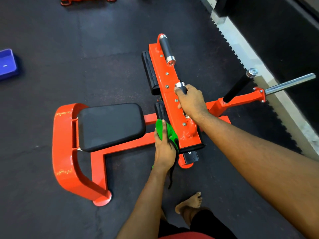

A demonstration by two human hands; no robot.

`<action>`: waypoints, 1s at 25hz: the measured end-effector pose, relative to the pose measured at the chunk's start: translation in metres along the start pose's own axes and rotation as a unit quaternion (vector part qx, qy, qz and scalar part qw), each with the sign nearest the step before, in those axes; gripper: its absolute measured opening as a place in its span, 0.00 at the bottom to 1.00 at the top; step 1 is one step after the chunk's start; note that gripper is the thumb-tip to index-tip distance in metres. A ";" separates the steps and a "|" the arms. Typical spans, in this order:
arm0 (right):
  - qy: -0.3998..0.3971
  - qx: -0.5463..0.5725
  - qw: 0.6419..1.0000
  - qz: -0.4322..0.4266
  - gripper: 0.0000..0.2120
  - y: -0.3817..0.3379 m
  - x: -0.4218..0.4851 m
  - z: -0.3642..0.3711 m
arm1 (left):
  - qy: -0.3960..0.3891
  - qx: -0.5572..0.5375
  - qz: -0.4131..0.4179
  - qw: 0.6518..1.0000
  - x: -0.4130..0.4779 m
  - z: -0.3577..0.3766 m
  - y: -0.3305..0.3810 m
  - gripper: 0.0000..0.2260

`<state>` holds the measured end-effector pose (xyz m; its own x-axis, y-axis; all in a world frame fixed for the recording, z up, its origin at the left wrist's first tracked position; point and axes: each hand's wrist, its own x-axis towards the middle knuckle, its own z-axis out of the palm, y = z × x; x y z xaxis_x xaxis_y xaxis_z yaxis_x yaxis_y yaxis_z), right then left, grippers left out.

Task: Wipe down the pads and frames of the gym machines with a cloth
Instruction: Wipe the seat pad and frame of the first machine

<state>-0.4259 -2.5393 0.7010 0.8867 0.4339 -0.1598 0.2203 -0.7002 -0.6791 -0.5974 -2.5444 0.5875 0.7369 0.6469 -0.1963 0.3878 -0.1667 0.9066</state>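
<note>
Left hand (164, 149): fingers (163, 125) curled round a bright green cloth (170, 131), pressing it against the side of the near black thigh pad (159, 110) just below the flat orange steel cross-bar (165, 80). A dark strip, seemingly the cloth's tail, hangs past the wrist.
Right hand (191, 100): fingers wrapped round the black foam handle with chrome cap (180, 85) on top of that bar; reads as steadying it.
Outward: black padded seat (110, 125) just left of the cloth, apart from it; orange tubular base frame (69, 152) on the dark rubber floor (43, 109); chrome weight peg (290, 83) far right.
Judgement: thigh-pad wipe in hand.
Risks:
- bar looks pivoted; a slack right grip could let it drop and pinch the left fingers
- hanging tail could snag on bolt heads
- bare foot (189, 202) stands near the frame; a step could stub it
</note>
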 end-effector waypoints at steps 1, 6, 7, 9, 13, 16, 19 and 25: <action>0.000 -0.001 1.000 0.001 0.29 0.000 -0.001 0.000 | -0.007 0.001 -0.007 1.000 0.008 -0.004 0.003 0.43; 0.004 -0.008 1.000 0.003 0.30 -0.001 -0.006 -0.001 | 0.026 -0.061 -0.028 0.997 0.010 -0.009 -0.010 0.33; 0.006 -0.011 1.000 0.001 0.30 -0.001 -0.006 -0.001 | 0.051 -0.091 -0.039 0.994 0.005 -0.009 -0.016 0.31; 0.005 -0.011 1.000 0.003 0.30 -0.001 -0.007 -0.001 | 0.103 -0.152 -0.101 0.978 -0.008 -0.011 -0.020 0.25; -0.001 -0.008 1.000 0.007 0.28 -0.004 -0.007 -0.004 | 0.047 -0.226 -0.327 0.916 -0.002 -0.011 -0.029 0.40; 0.002 -0.001 1.000 0.007 0.25 -0.003 -0.007 -0.003 | 0.000 -0.231 -0.270 0.935 0.008 -0.001 -0.021 0.48; 0.005 -0.001 1.000 0.004 0.24 -0.002 -0.007 -0.002 | 0.002 -0.148 -0.168 0.975 -0.012 0.000 0.003 0.44; 0.004 -0.007 1.000 0.006 0.24 0.003 0.000 0.001 | 0.018 -0.153 -0.224 0.962 0.043 -0.007 0.005 0.26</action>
<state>-0.4256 -2.5408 0.6984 0.8920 0.4219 -0.1624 0.2158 -0.7131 -0.6670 -0.5672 -2.5122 0.5856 0.5122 0.6291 -0.5847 0.4761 0.3587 0.8029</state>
